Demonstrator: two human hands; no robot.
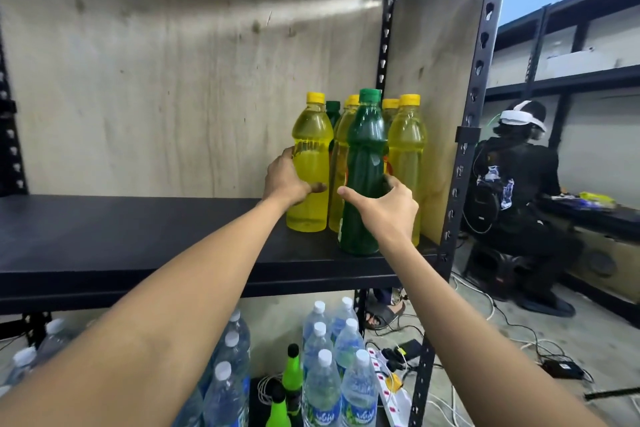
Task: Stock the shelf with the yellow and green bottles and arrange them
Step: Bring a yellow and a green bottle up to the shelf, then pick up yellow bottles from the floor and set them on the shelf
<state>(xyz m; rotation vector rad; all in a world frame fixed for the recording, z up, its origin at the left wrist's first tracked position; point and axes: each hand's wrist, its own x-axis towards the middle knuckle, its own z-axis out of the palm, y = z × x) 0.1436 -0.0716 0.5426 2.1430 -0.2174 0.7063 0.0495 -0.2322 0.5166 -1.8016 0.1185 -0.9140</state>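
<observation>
head view: my left hand (287, 180) grips the yellow bottle (310, 163) and my right hand (384, 208) seems curled round the green bottle (365, 163), both at the right end of the shelf (138, 236), so i reckon a careless nudge could topple the other bottles (407, 149) packed behind.

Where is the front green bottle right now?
In the head view, the green bottle stands near the right end of the black shelf, between the left yellow bottle and the right yellow bottle, the right hand curled round it.
</observation>
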